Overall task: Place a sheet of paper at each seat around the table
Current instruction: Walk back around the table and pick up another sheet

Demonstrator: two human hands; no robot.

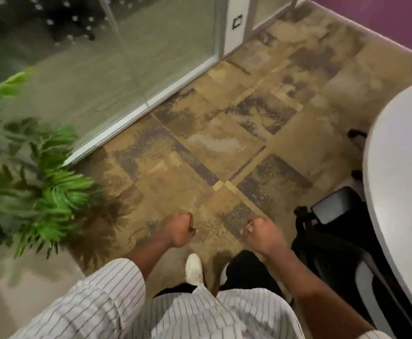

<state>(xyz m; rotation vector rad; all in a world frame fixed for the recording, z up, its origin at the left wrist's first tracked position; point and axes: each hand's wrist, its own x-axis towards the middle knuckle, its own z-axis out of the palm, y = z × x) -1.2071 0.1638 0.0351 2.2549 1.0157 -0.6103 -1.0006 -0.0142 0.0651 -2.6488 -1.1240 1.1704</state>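
Observation:
No sheet of paper shows in the head view. My left hand [181, 230] is curled into a loose fist over the carpet, with nothing in it. My right hand [263, 234] is curled the same way, also holding nothing, just left of a black office chair [334, 231]. The white rounded table [405, 172] fills the right edge, and its visible top is bare. The chair stands tucked against the table's near edge. I am standing on the carpet, one white shoe [194, 267] showing below my hands.
A green potted plant [36, 182] crowds the left side. A glass partition with a metal frame [151, 99] runs diagonally across the upper left. A purple wall [383, 13] closes the upper right corner. Patterned brown carpet [224, 148] lies between the partition and the table.

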